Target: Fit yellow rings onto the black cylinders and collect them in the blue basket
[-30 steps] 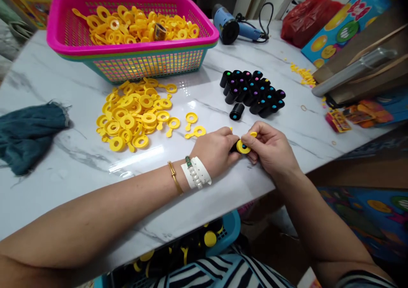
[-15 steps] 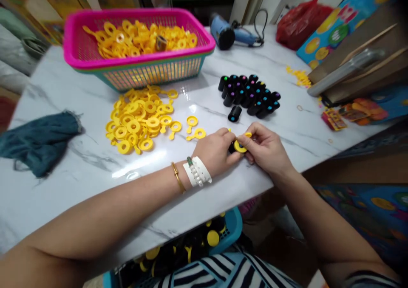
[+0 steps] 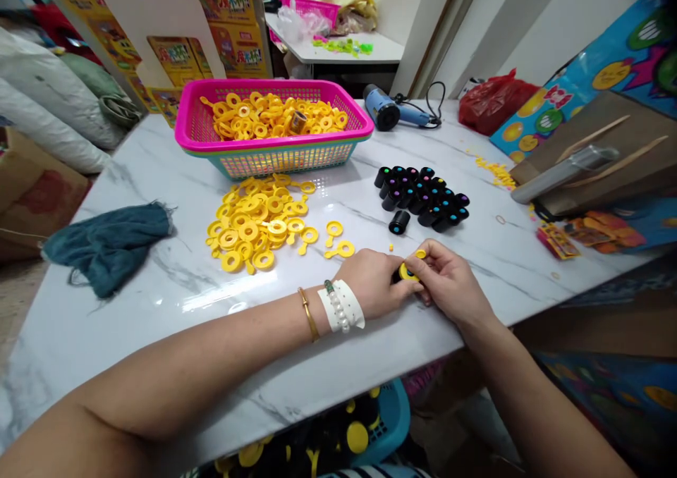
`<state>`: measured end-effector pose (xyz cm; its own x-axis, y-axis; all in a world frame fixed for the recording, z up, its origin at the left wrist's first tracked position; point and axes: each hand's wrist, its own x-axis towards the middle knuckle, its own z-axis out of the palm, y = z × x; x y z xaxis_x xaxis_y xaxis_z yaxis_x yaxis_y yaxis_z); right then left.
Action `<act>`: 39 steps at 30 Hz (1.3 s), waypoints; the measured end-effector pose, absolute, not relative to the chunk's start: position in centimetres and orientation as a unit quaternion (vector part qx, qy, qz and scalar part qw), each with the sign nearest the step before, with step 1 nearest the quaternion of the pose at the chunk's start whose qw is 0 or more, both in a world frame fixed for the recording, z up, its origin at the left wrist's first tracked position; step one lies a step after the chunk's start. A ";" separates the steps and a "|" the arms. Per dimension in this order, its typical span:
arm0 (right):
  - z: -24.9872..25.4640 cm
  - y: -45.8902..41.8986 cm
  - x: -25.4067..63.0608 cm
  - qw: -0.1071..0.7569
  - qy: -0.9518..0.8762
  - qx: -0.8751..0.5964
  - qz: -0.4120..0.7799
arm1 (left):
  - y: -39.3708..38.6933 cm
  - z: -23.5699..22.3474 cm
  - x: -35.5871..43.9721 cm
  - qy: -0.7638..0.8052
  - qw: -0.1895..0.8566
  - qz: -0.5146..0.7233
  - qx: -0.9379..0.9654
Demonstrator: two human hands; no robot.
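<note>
Near the table's front edge my left hand point(image 3: 373, 280) is closed around a black cylinder, mostly hidden by the fingers. My right hand point(image 3: 449, 277) pinches a yellow ring with a tab point(image 3: 408, 272) at the cylinder's end. A blue spot shows through the ring's hole. Just beyond my hands lies a single black cylinder point(image 3: 398, 223) on its side. Behind it stands a cluster of black cylinders point(image 3: 423, 194) with coloured dots on top. Two loose yellow rings point(image 3: 345, 249) lie left of my hands, beside a heap of yellow rings point(image 3: 254, 224).
A pink-rimmed basket point(image 3: 275, 145) full of yellow rings stands behind the heap. A blue heat gun point(image 3: 381, 109), a red bag point(image 3: 489, 104) and a paper bag point(image 3: 587, 154) are at the back right. A teal cloth point(image 3: 113, 245) lies left. Below the edge sits a blue basket point(image 3: 396, 421).
The view has tilted up, so more of the background shows and the table things appear lower. My hands keep nearly the same hold on the cylinder and ring.
</note>
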<state>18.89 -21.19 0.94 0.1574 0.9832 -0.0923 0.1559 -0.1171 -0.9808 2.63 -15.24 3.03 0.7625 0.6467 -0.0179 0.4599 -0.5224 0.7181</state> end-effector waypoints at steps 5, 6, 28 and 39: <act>1.0 -21.4 18.1 0.485 -0.494 -0.629 0.355 | -14.8 3.3 2.7 0.335 0.443 0.132 0.821; 1.0 -21.4 17.9 0.490 -0.497 -0.633 0.336 | -14.8 3.2 2.7 0.336 0.435 0.139 0.824; 2.1 -22.5 17.9 0.489 -0.386 -0.589 0.515 | -15.6 1.4 2.0 0.282 0.271 0.206 0.897; 2.1 -22.5 17.4 0.521 -0.320 -0.570 0.549 | -15.7 1.5 2.2 0.298 0.259 0.168 0.903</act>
